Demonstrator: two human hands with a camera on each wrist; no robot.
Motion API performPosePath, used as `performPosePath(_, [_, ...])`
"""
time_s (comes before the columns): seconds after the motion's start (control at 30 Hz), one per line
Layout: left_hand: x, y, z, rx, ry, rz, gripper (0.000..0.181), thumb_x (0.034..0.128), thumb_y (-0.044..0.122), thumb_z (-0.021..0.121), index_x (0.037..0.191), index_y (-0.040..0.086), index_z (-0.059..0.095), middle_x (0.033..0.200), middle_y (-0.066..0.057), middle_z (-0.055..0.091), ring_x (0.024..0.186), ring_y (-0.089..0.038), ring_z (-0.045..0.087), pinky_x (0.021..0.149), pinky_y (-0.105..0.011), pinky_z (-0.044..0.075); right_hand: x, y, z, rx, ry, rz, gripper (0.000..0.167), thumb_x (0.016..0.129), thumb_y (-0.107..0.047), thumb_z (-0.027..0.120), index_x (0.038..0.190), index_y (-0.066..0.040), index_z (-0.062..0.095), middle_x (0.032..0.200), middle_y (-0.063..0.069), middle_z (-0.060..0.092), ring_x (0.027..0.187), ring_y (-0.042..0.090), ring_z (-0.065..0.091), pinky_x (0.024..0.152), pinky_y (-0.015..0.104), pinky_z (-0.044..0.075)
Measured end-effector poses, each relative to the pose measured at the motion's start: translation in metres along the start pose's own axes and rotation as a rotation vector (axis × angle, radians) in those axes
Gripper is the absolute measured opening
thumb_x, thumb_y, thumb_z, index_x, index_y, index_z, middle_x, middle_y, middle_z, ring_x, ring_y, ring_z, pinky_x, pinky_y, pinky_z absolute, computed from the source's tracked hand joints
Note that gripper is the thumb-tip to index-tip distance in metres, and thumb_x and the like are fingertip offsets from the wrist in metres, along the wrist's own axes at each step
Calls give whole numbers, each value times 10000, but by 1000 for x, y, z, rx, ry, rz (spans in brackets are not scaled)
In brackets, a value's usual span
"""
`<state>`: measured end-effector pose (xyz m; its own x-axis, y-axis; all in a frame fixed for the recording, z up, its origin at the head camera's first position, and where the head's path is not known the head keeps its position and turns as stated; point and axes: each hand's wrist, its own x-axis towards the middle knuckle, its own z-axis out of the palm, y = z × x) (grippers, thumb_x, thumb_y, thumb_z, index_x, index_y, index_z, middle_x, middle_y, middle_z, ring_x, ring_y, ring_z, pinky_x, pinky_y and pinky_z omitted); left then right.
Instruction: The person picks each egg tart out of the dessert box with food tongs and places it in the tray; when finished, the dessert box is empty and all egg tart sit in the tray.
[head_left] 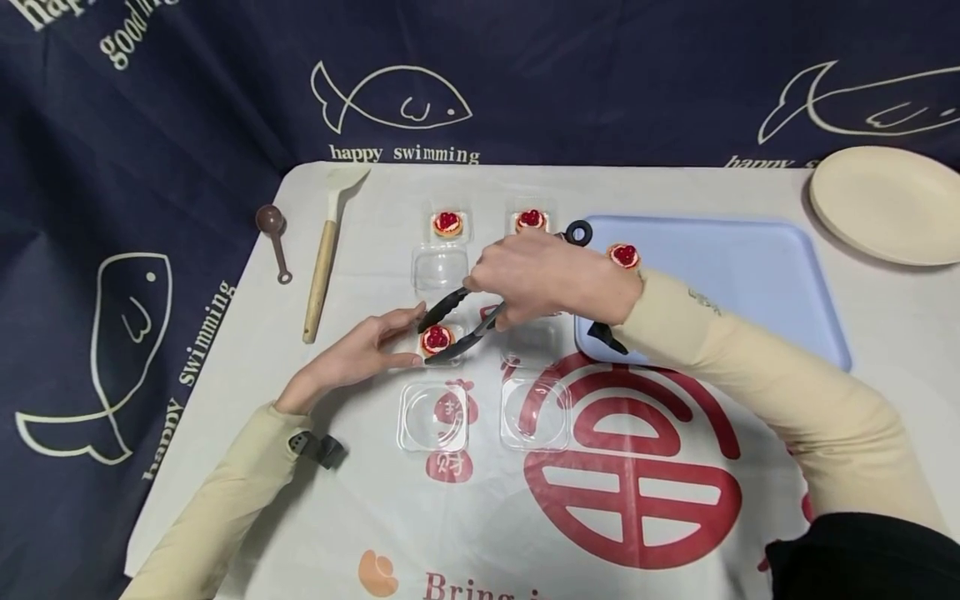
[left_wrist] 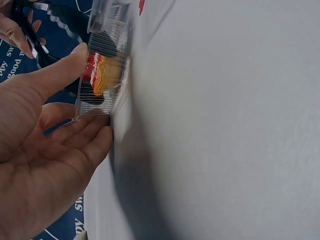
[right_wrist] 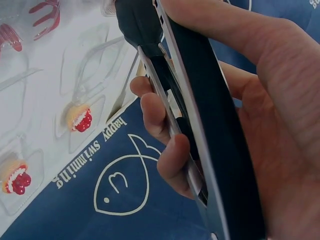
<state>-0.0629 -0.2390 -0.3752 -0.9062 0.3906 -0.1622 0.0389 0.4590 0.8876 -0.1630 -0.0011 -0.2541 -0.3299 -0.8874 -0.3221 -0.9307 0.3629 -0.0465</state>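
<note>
My right hand (head_left: 536, 271) grips black kitchen tongs (head_left: 480, 329), whose handles run through its fingers in the right wrist view. The tong tips stand apart, one on each side of a small tart (head_left: 437, 341) topped with red fruit and white cream. That tart sits inside a clear plastic box (left_wrist: 100, 111) on the table; whether the tips touch it I cannot tell. At the box's left side, my left hand (head_left: 367, 346) holds it between thumb and fingers. Part of the blue tray (head_left: 720, 283) is hidden by the right forearm, and another tart (head_left: 624, 255) lies at its left edge.
Two boxed tarts, one on the left (head_left: 447, 223) and one on the right (head_left: 530, 219), stand at the back. Open clear plastic sections (head_left: 433, 417) lie toward the front. A spatula (head_left: 322, 275) and brown measuring spoon (head_left: 273, 233) lie left; a beige plate (head_left: 892, 204) stands right.
</note>
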Motion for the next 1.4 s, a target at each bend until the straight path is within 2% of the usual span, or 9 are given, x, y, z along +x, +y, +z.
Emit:
performPosePath(0.23, [1, 1, -1, 7, 7, 12, 725, 842, -9, 715, 1439, -132, 322, 1509, -268, 321, 1410, -375, 321, 1167, -418, 265, -7, 7, 5, -25, 65, -45, 436, 780, -345, 810, 1158, -156, 703, 866, 9, 701, 682, 188, 602, 542, 363, 508])
performPosePath(0.4, [-1, 1, 0, 33, 8, 6, 704, 841, 17, 726, 1427, -121, 361, 1508, -263, 326, 1407, -377, 324, 1168, -436, 261, -21, 23, 13, 86, 120, -40, 556, 794, -356, 793, 1293, -153, 653, 970, 1, 727, 543, 112, 449, 452, 289, 378])
performPosePath(0.57, [0, 0, 2, 41, 3, 8, 651, 842, 11, 725, 1402, -116, 417, 1513, -263, 331, 1405, -380, 329, 1161, -442, 276, -57, 44, 17, 234, 164, 53, 614, 785, -376, 808, 1328, -157, 624, 1257, 12, 664, 637, 74, 551, 496, 274, 377])
performPosePath(0.67, [0, -1, 2, 56, 8, 13, 648, 841, 17, 732, 1397, -117, 427, 1513, -259, 337, 1403, -382, 332, 1153, -443, 289, -84, 56, 18, 254, 222, 127, 611, 774, -376, 817, 1317, -164, 634, 1269, 5, 657, 765, 98, 617, 529, 286, 387])
performPosePath(0.87, [-3, -3, 1, 67, 25, 11, 649, 843, 47, 742, 1391, -119, 436, 1508, -268, 343, 1395, -395, 339, 1137, -425, 302, -139, 79, 23, 235, 315, 319, 589, 763, -381, 827, 1292, -185, 658, 1144, 4, 706, 824, 126, 639, 547, 276, 429])
performPosePath(1.0, [-7, -5, 0, 55, 29, 4, 650, 848, 44, 737, 1399, -113, 431, 1516, -266, 335, 1401, -392, 330, 1126, -385, 309, -172, 96, 38, 220, 357, 413, 602, 744, -408, 836, 1269, -165, 674, 1104, 33, 713, 663, 109, 572, 476, 259, 370])
performPosePath(1.1, [-8, -5, 0, 44, 26, -1, 655, 850, 43, 735, 1405, -111, 424, 1520, -266, 330, 1402, -388, 329, 1120, -364, 312, -195, 107, 56, 225, 356, 507, 634, 734, -441, 834, 1271, -145, 671, 849, 31, 713, 519, 96, 460, 478, 265, 324])
performPosePath(1.23, [-7, -5, 1, 44, 16, -10, 659, 855, 50, 732, 1413, -103, 418, 1527, -263, 317, 1408, -389, 319, 1121, -368, 309, -224, 119, 81, 224, 333, 623, 637, 741, -441, 827, 1278, -139, 666, 553, -46, 504, 476, 110, 367, 513, 291, 311])
performPosePath(1.4, [-5, -4, 1, 55, 12, -19, 659, 861, 66, 730, 1418, -95, 417, 1530, -259, 312, 1409, -393, 314, 1122, -376, 304, -246, 130, 104, 222, 308, 698, 621, 750, -407, 823, 1271, -109, 665, 528, -53, 484, 552, 137, 429, 541, 321, 328])
